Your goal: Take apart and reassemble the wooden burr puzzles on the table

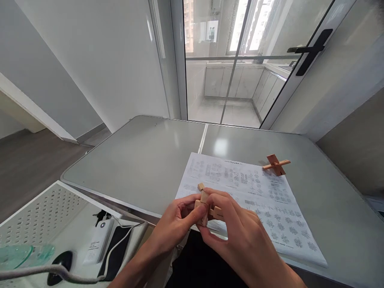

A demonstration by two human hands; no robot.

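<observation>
A small wooden interlocking puzzle (205, 209) made of light sticks is gripped between both hands over the near edge of the grey table (144, 160). My left hand (175, 226) pinches its left side with thumb and fingers. My right hand (237, 232) wraps over its right side from above. One stick pokes up at the top left. Under the hands lies a printed instruction sheet (255, 200) covered with small diagrams. A second wooden cross-shaped puzzle (276, 164) rests on the table at the sheet's far right corner, away from both hands.
To the lower left stands a white perforated surface (39, 216) with a white power bank (99, 240), a black device (115, 252), a cable and a black mouse (60, 264). A glass door with a black handle (312, 50) is behind the table.
</observation>
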